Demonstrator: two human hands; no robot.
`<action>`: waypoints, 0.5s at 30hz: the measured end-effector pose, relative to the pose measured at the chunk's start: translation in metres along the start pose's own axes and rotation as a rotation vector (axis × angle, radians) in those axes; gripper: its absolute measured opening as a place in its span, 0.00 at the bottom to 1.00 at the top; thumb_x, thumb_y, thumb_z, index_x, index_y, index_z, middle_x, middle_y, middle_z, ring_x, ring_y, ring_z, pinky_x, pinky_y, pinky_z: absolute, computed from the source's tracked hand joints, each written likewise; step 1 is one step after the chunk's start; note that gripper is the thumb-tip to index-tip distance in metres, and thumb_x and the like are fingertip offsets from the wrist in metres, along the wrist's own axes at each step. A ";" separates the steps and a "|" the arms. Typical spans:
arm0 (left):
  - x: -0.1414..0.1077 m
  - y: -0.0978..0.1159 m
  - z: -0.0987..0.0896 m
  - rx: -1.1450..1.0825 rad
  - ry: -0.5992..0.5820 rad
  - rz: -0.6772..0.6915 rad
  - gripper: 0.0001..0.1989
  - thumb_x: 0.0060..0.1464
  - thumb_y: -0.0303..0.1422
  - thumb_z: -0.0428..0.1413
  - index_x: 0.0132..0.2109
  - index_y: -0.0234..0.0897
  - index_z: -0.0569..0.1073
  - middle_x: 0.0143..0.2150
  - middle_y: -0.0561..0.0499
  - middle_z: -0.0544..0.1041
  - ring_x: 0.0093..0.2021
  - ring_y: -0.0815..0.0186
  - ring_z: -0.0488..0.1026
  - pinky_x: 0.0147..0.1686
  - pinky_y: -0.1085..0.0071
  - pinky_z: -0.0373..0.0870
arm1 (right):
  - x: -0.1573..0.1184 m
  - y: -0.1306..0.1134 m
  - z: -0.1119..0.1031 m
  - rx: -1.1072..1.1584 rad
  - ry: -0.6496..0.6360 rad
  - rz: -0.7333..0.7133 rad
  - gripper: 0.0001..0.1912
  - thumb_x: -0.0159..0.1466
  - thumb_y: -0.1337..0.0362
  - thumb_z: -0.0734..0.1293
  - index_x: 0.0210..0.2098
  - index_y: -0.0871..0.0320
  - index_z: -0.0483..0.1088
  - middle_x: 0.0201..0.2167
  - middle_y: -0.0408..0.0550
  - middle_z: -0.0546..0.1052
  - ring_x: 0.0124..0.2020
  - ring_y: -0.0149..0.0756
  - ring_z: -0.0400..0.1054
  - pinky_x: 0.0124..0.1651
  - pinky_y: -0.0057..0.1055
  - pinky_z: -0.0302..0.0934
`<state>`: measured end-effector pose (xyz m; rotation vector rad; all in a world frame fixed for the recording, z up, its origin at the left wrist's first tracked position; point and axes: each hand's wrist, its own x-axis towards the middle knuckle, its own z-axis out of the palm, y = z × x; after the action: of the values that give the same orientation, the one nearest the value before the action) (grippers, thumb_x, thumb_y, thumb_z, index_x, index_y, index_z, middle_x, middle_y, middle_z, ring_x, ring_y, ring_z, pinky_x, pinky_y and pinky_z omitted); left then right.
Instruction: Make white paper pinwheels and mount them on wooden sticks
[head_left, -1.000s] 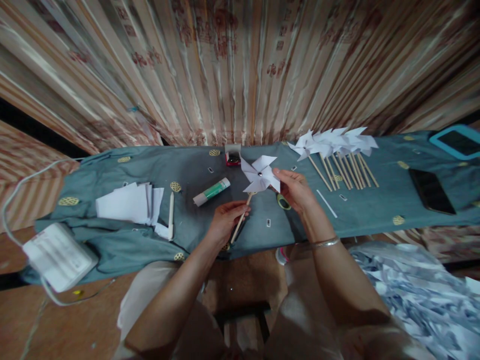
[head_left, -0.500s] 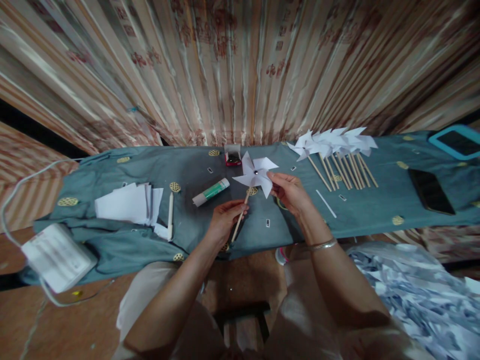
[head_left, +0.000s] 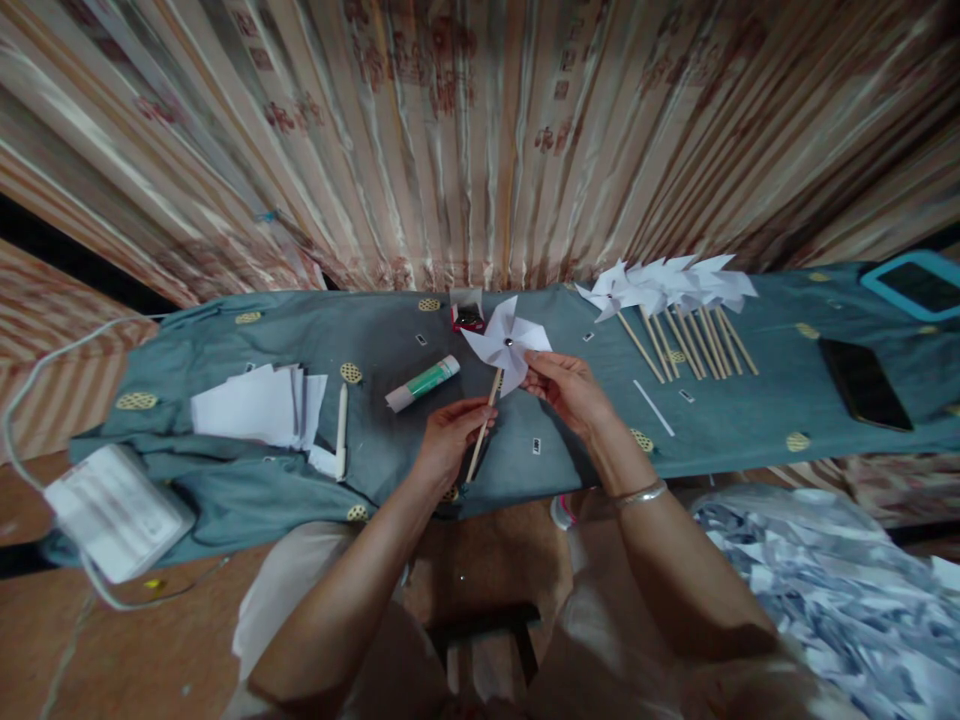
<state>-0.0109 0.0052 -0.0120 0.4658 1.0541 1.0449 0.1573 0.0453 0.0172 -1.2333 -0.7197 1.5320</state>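
Observation:
A white paper pinwheel (head_left: 505, 345) with a dark pin at its centre is held up over the middle of the table. My left hand (head_left: 454, 436) is closed around its wooden stick (head_left: 480, 440), below the blades. At the right, my right hand (head_left: 564, 388) pinches the edge of one blade between thumb and fingers. Just left of the pinwheel lies a glue stick (head_left: 423, 383) with a green label. A small open red box (head_left: 466, 318) of dark pins sits behind it, partly overlapped by a blade.
Several pinwheels (head_left: 675, 287) lie in a row at the back right. A paper stack (head_left: 247, 405) and a white pen-like stick (head_left: 341, 432) lie left. A phone (head_left: 862, 383) and a blue-framed device (head_left: 919, 284) are far right. A white box (head_left: 118, 513) with a cable sits front left.
The pinwheel has turned a little and shifted slightly left. My right hand has moved slightly left and down with the blade; my left hand stays on the stick.

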 end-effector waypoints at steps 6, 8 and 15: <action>-0.001 0.001 0.000 -0.006 -0.002 0.008 0.19 0.28 0.34 0.73 0.32 0.32 0.81 0.28 0.50 0.80 0.28 0.72 0.73 0.32 0.75 0.69 | -0.002 0.002 0.004 -0.034 -0.008 -0.010 0.23 0.35 0.47 0.81 0.18 0.57 0.74 0.18 0.41 0.76 0.20 0.24 0.68 0.24 0.21 0.60; -0.002 0.001 0.001 -0.004 -0.001 0.011 0.19 0.29 0.34 0.73 0.32 0.32 0.81 0.28 0.50 0.80 0.27 0.72 0.73 0.32 0.75 0.68 | -0.003 0.003 0.006 -0.062 -0.018 -0.023 0.23 0.36 0.46 0.81 0.18 0.57 0.75 0.18 0.42 0.77 0.20 0.25 0.68 0.24 0.22 0.60; 0.000 0.007 0.000 -0.024 0.029 0.027 0.17 0.29 0.32 0.72 0.31 0.32 0.81 0.27 0.50 0.80 0.27 0.73 0.72 0.30 0.76 0.67 | -0.011 -0.004 -0.005 -0.165 -0.073 -0.088 0.23 0.43 0.44 0.78 0.21 0.58 0.78 0.19 0.44 0.77 0.16 0.21 0.58 0.19 0.23 0.48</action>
<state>-0.0141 0.0082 -0.0067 0.4480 1.0625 1.0893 0.1628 0.0359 0.0226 -1.2548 -0.9519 1.4742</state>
